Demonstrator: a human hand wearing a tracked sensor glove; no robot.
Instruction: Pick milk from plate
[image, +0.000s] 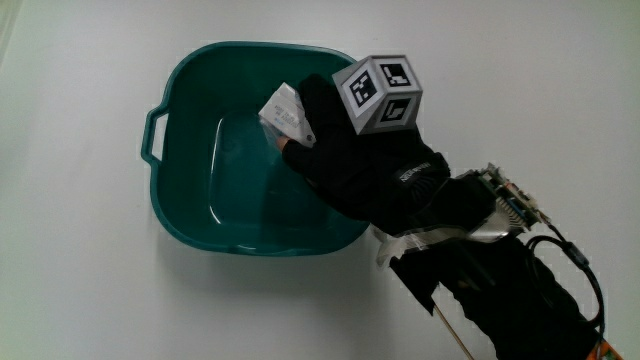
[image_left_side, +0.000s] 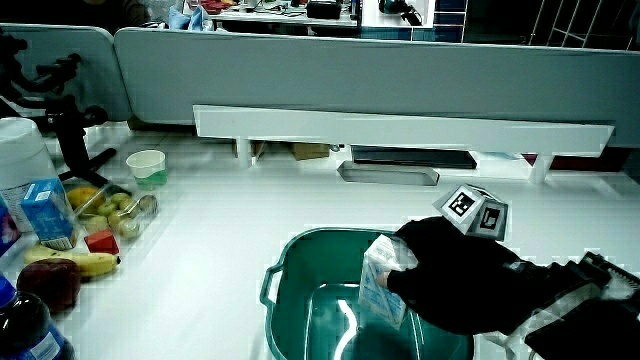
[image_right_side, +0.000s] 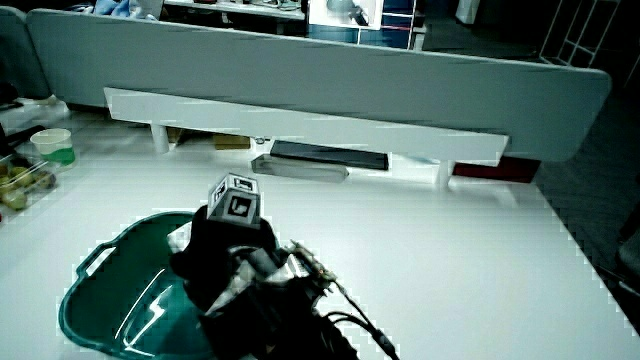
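Observation:
A teal plastic basin (image: 185, 170) (image_left_side: 300, 262) (image_right_side: 110, 290) with a handle sits on the white table. Inside it, over the basin's floor, the hand (image: 345, 150) (image_left_side: 440, 275) (image_right_side: 215, 255) in its black glove is shut on a small white milk carton (image: 285, 112) (image_left_side: 380, 285). In the main view and in a side view the carton stands upright in the fingers, its lower part within the basin walls. The patterned cube (image: 380, 92) (image_left_side: 472, 212) (image_right_side: 235, 202) rides on the back of the hand. In a side view (image_right_side: 180, 238) the carton is almost hidden by the hand.
Near the table's edge in a side view lie a blue carton (image_left_side: 48, 212), bananas (image_left_side: 75, 262), a red apple (image_left_side: 50, 282), a tray of fruit (image_left_side: 110, 205) and a paper cup (image_left_side: 147, 168). A low white shelf (image_left_side: 400, 128) runs along the grey partition (image_left_side: 400, 75).

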